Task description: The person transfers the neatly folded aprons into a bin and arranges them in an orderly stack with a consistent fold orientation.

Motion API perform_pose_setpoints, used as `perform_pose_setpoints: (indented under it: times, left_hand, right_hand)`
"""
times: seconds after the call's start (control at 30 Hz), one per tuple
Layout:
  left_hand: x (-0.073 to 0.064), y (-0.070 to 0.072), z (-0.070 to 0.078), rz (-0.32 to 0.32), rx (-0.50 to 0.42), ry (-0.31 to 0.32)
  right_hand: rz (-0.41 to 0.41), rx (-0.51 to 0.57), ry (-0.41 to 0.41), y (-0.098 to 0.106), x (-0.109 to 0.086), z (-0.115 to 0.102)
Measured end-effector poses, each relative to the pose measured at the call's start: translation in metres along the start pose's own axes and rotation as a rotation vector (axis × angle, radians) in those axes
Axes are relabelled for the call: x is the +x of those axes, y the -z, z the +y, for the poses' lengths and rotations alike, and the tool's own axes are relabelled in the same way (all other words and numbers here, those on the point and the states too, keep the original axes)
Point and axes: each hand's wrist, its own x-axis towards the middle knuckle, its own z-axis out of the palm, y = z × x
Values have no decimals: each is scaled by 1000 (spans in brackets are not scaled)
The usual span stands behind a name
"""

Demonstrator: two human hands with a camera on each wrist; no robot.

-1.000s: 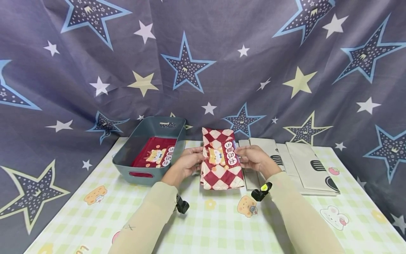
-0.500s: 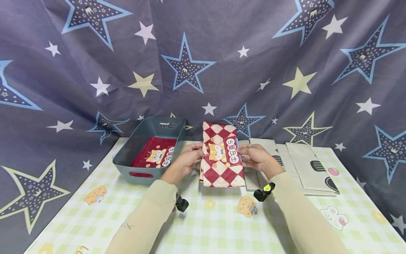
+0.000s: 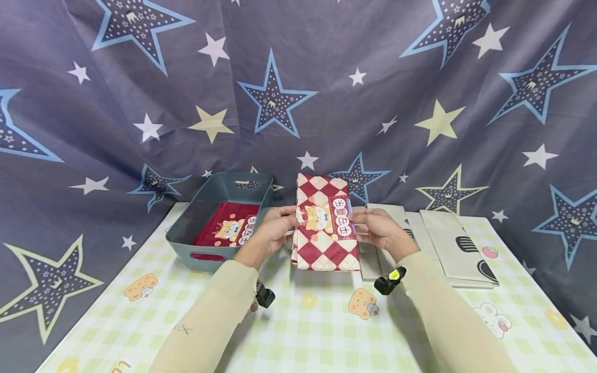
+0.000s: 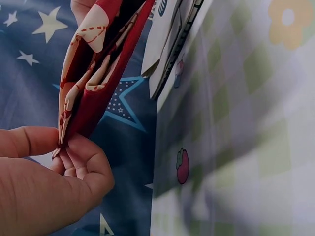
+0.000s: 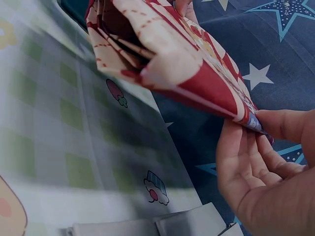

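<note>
A folded cloth [image 3: 326, 256] in red and cream diamonds, with a cartoon animal and a red patch of white lettering, is held up over the middle of the table. My left hand [image 3: 276, 227] pinches its left edge between thumb and fingers. On the opposite edge, by a small blue strip, my right hand [image 3: 377, 228] pinches it the same way. Seen from the left wrist, the cloth [image 4: 91, 105] shows several loose layers at its near end. The right wrist view shows that end of the cloth [image 5: 172, 69] gaping between layers, raised above the tabletop.
Left of the hands stands a dark green plastic basket [image 3: 210, 260] with a folded red cloth [image 3: 226, 228] inside, bearing a similar cartoon. Folded off-white cloths [image 3: 454, 248] with black prints lie at the right. A starry curtain [image 3: 298, 103] hangs behind the checked table [image 3: 303, 342].
Both hands have lifted the folded cloth a little, and it has shifted upward in the head view. Their pinch on its two edges stays. The basket and off-white cloths have not moved.
</note>
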Motion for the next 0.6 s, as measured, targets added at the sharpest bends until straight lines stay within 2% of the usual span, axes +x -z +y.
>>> perform_pose_setpoints:
  times: [0.6]
  left_hand:
    - [-4, 4, 14, 16, 29, -4]
  right_hand:
    - [6, -13, 32, -9, -4, -9]
